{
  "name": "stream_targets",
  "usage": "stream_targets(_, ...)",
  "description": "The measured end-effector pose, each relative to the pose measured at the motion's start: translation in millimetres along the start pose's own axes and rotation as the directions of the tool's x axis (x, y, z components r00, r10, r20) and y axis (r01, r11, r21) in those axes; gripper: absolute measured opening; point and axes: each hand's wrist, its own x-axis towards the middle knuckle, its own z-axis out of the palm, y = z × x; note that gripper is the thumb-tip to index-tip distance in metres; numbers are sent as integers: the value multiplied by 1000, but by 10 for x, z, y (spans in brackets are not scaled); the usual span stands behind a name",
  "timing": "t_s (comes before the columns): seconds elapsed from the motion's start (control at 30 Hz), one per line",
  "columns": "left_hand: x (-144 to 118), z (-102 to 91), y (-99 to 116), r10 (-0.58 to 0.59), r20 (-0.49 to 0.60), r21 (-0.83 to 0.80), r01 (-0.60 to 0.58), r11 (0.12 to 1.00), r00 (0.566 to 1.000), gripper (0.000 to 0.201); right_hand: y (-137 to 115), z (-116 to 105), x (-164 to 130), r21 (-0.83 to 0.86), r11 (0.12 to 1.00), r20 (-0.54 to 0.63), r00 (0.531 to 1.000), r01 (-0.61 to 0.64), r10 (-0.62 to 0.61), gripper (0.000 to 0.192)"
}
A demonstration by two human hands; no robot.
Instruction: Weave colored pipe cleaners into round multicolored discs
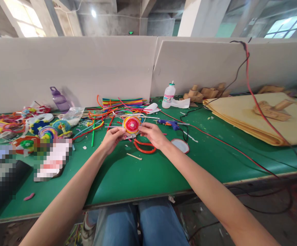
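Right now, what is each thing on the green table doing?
Spiral disc: held up between both hands.
Left hand: gripping the disc's left edge.
Right hand: gripping its right edge.
Glue gun: lying on the table, corded.
White bottle: upright, cap on.
Purple bottle: upright, closed.
Red loop: lying flat.

Green table (143, 177); white partition (68, 68) behind; bright windows (25, 17) above.
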Motion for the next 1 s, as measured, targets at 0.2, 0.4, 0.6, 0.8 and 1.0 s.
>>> stream_targets(0.2,21,-16,-7,0,1,16,0,1000,1000,31,2,11,-5,5,1000,-3,1000,-9,9,26)
stream_targets(0.4,11,13,12,-22,-24,-6,22,1000,999,36,5,0,1,-4,1000,3,1000,0,0,26)
stream_targets(0.6,14,10,23,9,-87,-29,-12,1000,996,35,0,-3,0,-2,1000,13,1000,-9,9,26)
stream_targets(0.8,23,-11,19,-13,-70,-35,10,999,997,34,-1,2,-4,-7,1000,12,1000,-12,12,25)
stream_targets(1.0,22,-4,16,-12,-66,-45,9,999,998,35,1,-1,-2,-1,1000,10,1000,-14,14,24)
